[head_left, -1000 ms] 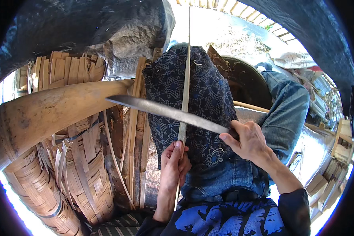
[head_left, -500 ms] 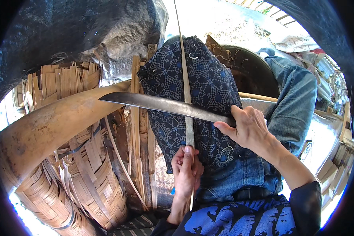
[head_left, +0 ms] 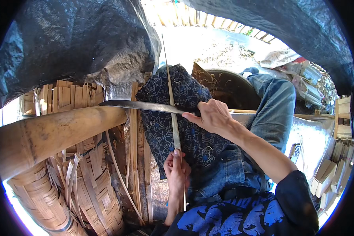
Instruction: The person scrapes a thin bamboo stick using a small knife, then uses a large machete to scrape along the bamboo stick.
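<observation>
With the left hand, pinches a pale strip between thumb and curled fingers, laying the thumb along its face. Has that strip running away from the left hand, over a dark blue patterned cloth and past its far edge as a thin tip, with its other end hanging down beside the left wrist toward a black shirt with blue print. With the right hand, farther out and to the right of the left one, grips a long knife, wrapping the fingers round the handle and stretching the thumb toward the blade. Points the blade leftward from the right hand, crossing in front of the strip beyond the left hand; from this overhead angle, cannot fairly tell real contact from mere overlap. Wears the cloth draped over the lap, just beyond the left hand, and bends a leg in blue jeans to the right of the right hand. Has upright slats near the left hand on its left side, woven bamboo rolls farther left, and a thick bamboo pole above those. Has a dark round container beyond the right hand, and black sheeting well beyond the left.
</observation>
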### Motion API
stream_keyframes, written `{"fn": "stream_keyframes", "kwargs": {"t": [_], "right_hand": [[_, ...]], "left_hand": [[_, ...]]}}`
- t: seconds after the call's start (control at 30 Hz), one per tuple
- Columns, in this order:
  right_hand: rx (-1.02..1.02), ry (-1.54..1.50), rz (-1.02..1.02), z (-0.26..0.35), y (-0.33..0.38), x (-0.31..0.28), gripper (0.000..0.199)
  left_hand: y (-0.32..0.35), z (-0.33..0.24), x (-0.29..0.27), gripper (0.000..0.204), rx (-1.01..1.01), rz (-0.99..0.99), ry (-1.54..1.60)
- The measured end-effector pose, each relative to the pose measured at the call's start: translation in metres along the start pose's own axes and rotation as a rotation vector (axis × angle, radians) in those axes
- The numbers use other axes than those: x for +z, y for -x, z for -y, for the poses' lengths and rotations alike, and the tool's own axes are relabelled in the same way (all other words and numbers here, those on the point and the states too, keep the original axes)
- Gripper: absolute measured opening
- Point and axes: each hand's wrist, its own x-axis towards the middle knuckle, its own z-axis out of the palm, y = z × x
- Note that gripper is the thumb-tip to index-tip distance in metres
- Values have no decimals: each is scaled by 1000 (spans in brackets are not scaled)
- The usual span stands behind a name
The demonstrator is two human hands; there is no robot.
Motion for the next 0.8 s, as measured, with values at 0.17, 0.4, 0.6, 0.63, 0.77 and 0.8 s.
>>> {"fn": "stream_keyframes", "kwargs": {"t": [0.17,0.4,0.6,0.63,0.77,0.8], "right_hand": [[-57,-12,22,-4,5,-9,74],[54,-127,40,-10,35,-21,63],[-13,-65,-75,-15,27,-7,69],[-8,-66,-76,-14,22,-5,69],[58,-90,-28,-21,-12,0,71],[89,-112,7,-23,-22,-1,72]], "left_hand": [[-3,-8,-6,31,-55,51,-60],[-2,-4,-7,33,-12,9,-112],[-3,3,-5,32,-55,27,-44],[-3,3,-3,32,-40,19,-41],[22,-3,3,32,-85,-3,-79],[22,-2,0,32,-81,9,-82]]}}
